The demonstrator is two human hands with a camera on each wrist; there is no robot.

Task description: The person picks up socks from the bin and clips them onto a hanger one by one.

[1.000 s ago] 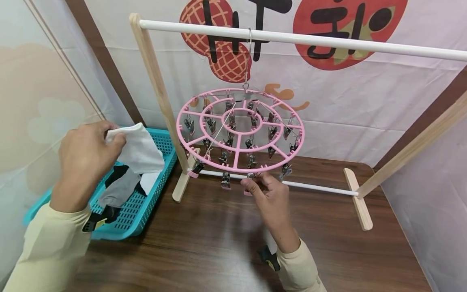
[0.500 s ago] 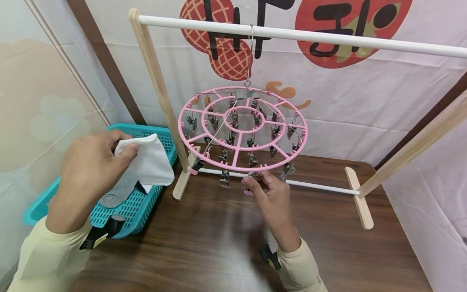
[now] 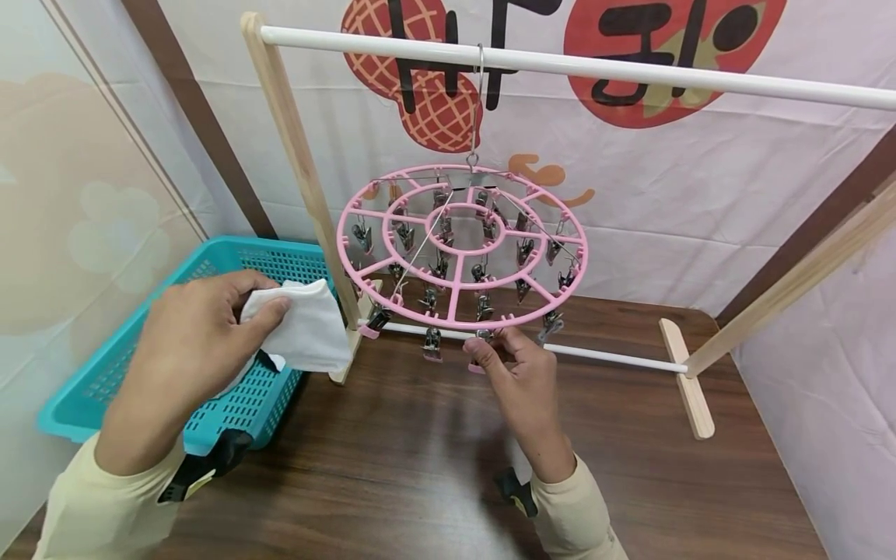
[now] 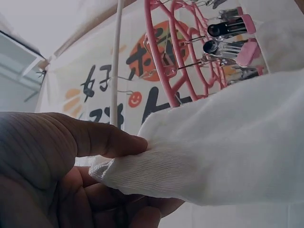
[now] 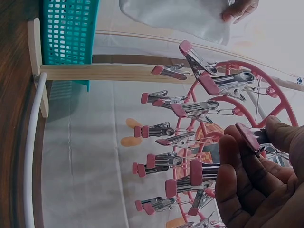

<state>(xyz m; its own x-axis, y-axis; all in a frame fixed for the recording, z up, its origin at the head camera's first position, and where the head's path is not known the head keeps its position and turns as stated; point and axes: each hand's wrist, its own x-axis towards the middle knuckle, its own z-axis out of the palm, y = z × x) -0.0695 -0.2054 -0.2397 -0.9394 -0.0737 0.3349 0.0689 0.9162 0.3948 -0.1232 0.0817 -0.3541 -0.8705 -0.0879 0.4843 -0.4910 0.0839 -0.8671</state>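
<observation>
Between thumb and fingers my left hand (image 3: 203, 342) pinches a white sock (image 3: 308, 327) by its ribbed cuff, seen close in the left wrist view (image 4: 156, 166). The sock hangs out toward the right, in front of the basket and rack post. My right hand (image 3: 514, 385) holds a metal clip with pink tips (image 5: 248, 137) at the near rim of a round pink clip hanger (image 3: 453, 303). Several other clips dangle around that hanger. A gap separates the sock from the clip.
The hanger hooks onto the white bar (image 3: 595, 70) of a wooden rack (image 3: 297, 155). A turquoise basket (image 3: 140, 350) stands at the left beside the rack's foot, with socks in it partly hidden by my left hand. A printed cloth (image 3: 651, 210) hangs behind.
My left hand has moved right and down with the white sock, nearer to the hanger, and now covers more of the basket. My right hand keeps its hold on the clip.
</observation>
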